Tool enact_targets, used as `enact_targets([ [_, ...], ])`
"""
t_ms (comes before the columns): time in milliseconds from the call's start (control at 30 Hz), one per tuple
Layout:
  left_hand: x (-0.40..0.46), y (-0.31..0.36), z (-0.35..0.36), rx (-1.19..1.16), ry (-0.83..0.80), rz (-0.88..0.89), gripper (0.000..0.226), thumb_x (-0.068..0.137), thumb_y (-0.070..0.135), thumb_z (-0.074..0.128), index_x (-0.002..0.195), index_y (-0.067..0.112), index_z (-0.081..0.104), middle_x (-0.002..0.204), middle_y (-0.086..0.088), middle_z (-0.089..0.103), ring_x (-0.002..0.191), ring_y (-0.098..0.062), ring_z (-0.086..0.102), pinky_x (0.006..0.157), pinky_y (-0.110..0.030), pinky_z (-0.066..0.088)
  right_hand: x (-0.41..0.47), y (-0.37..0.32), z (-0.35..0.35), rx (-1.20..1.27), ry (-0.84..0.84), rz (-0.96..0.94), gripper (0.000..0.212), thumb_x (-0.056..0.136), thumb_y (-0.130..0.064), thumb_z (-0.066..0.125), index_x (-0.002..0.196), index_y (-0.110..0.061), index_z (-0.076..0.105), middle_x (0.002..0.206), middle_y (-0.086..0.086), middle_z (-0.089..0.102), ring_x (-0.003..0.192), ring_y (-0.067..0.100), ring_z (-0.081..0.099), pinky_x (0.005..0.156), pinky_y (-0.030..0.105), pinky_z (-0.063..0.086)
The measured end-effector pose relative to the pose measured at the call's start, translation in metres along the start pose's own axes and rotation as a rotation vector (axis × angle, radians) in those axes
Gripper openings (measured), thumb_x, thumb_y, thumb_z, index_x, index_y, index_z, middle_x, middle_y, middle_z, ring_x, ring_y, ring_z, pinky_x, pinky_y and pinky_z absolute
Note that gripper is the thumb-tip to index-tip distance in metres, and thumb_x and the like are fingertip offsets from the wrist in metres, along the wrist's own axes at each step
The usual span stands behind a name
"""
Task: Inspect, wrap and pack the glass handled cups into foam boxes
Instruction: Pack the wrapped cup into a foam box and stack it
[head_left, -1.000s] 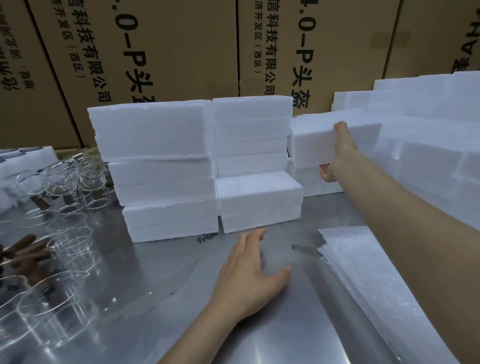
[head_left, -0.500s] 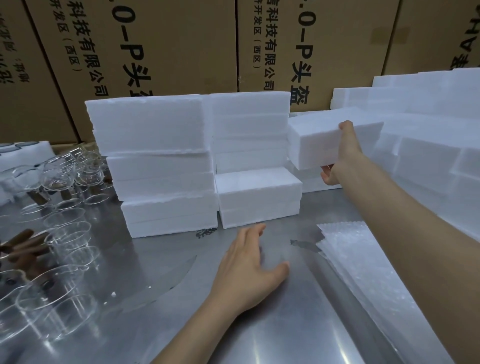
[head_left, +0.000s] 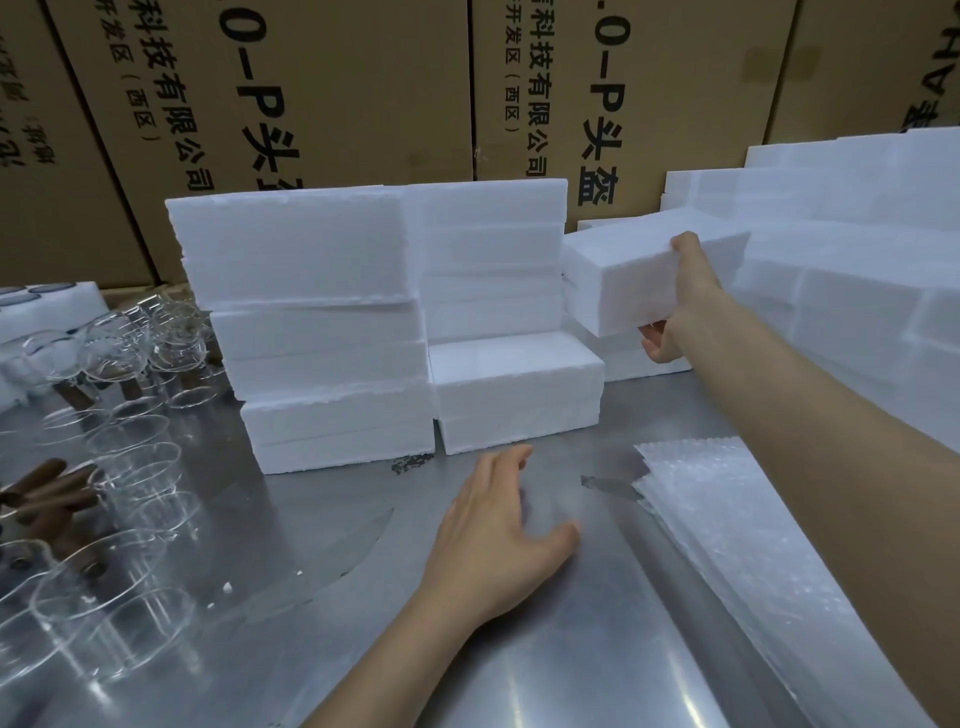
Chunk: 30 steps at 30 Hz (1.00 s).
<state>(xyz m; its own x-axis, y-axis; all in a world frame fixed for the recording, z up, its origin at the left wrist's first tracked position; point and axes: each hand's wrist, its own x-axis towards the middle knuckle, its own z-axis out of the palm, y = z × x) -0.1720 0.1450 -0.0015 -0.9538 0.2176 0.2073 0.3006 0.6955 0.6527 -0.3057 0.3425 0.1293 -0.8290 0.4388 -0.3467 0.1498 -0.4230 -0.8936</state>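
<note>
Two hands are over the steel table (head_left: 519, 649). Right hand (head_left: 685, 306) grasps one foam box (head_left: 618, 280), lifted above the table, right of the foam stacks (head_left: 322, 332). Left hand (head_left: 498, 535) has relaxed fingers, in front of the stacks. Glass cups (head_left: 119, 467) lie left of the stacks.

The right hand (head_left: 685, 301) grips a white foam box (head_left: 623, 280) by its end, lifted beside the stacked foam boxes (head_left: 322, 322), while the left hand (head_left: 498, 540) rests flat, fingers spread, on the steel tabletop (head_left: 571, 649) between glass cups (head_left: 124, 467) and bubble-wrap sheets (head_left: 727, 519).
</note>
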Motion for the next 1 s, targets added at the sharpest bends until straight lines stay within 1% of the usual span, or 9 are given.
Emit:
enact_targets([
  [200, -0.001, 0.000, 0.000, -0.003, -0.004, 0.002, 0.074, 0.084, 0.049, 0.061, 0.144, 0.034, 0.022, 0.142, 0.018, 0.030, 0.131, -0.006, 0.036, 0.108, -0.032, 0.033, 0.007, -0.003, 0.000, -0.020, -0.014, 0.026, 0.042, 0.074, -0.060, 0.061, 0.082, -0.021, 0.046, 0.086, -0.001, 0.065, 0.078, 0.019, 0.059, 0.063, 0.035, 0.038],
  [333, 0.000, 0.000, -0.001, 0.000, -0.004, 0.003, 0.074, 0.083, 0.050, 0.061, 0.144, 0.035, 0.022, 0.142, 0.018, 0.030, 0.131, -0.006, 0.035, 0.108, -0.031, 0.033, 0.011, -0.002, -0.002, 0.004, -0.021, 0.018, 0.039, 0.077, -0.057, 0.060, 0.079, -0.021, 0.046, 0.079, -0.002, 0.063, 0.070, 0.019, 0.060, 0.055, 0.031, 0.039],
  [433, 0.000, 0.000, 0.000, 0.008, -0.003, 0.005, 0.074, 0.083, 0.050, 0.061, 0.144, 0.035, 0.021, 0.142, 0.018, 0.030, 0.132, -0.006, 0.035, 0.108, -0.030, 0.032, 0.015, -0.002, -0.005, 0.047, -0.007, 0.015, 0.039, 0.077, -0.058, 0.061, 0.080, -0.022, 0.046, 0.077, -0.003, 0.065, 0.066, 0.018, 0.062, 0.051, 0.028, 0.041],
  [567, 0.000, 0.000, 0.000, 0.012, -0.006, 0.007, 0.075, 0.083, 0.050, 0.061, 0.144, 0.034, 0.022, 0.142, 0.018, 0.030, 0.132, -0.006, 0.035, 0.108, -0.030, 0.032, 0.020, -0.002, -0.007, 0.032, -0.011, 0.008, 0.040, 0.077, -0.058, 0.062, 0.081, -0.023, 0.045, 0.081, -0.003, 0.066, 0.069, 0.017, 0.063, 0.051, 0.028, 0.042],
  [667, 0.000, 0.000, 0.000, 0.010, -0.007, 0.007, 0.074, 0.083, 0.050, 0.061, 0.144, 0.034, 0.022, 0.142, 0.018, 0.030, 0.131, -0.007, 0.035, 0.108, -0.031, 0.033, 0.020, -0.002, -0.004, 0.037, -0.015, 0.004, 0.040, 0.078, -0.057, 0.062, 0.079, -0.022, 0.043, 0.079, -0.003, 0.064, 0.067, 0.017, 0.062, 0.050, 0.028, 0.042],
  [767, 0.000, 0.000, 0.000, 0.017, -0.004, 0.005, 0.074, 0.083, 0.051, 0.061, 0.144, 0.035, 0.021, 0.142, 0.019, 0.029, 0.131, -0.006, 0.034, 0.108, -0.030, 0.032, 0.019, -0.001, 0.002, 0.038, -0.012, -0.011, 0.040, 0.079, -0.056, 0.061, 0.077, -0.022, 0.042, 0.080, -0.003, 0.061, 0.070, 0.017, 0.060, 0.052, 0.030, 0.042],
  [900, 0.000, -0.001, 0.001, 0.021, -0.002, 0.004, 0.074, 0.083, 0.052, 0.060, 0.144, 0.036, 0.021, 0.142, 0.020, 0.029, 0.131, -0.005, 0.034, 0.108, -0.030, 0.032, 0.019, -0.002, 0.009, 0.050, -0.006, -0.011, 0.039, 0.078, -0.058, 0.061, 0.078, -0.023, 0.044, 0.081, -0.005, 0.060, 0.072, 0.015, 0.059, 0.053, 0.029, 0.042],
  [1000, 0.001, -0.002, 0.001, 0.028, -0.002, 0.004, 0.074, 0.083, 0.053, 0.060, 0.144, 0.037, 0.020, 0.141, 0.020, 0.029, 0.131, -0.005, 0.034, 0.108, -0.031, 0.032, 0.019, 0.000, 0.012, 0.044, -0.006, -0.022, 0.039, 0.079, -0.058, 0.060, 0.077, -0.023, 0.044, 0.080, -0.005, 0.059, 0.071, 0.015, 0.058, 0.051, 0.028, 0.040],
])
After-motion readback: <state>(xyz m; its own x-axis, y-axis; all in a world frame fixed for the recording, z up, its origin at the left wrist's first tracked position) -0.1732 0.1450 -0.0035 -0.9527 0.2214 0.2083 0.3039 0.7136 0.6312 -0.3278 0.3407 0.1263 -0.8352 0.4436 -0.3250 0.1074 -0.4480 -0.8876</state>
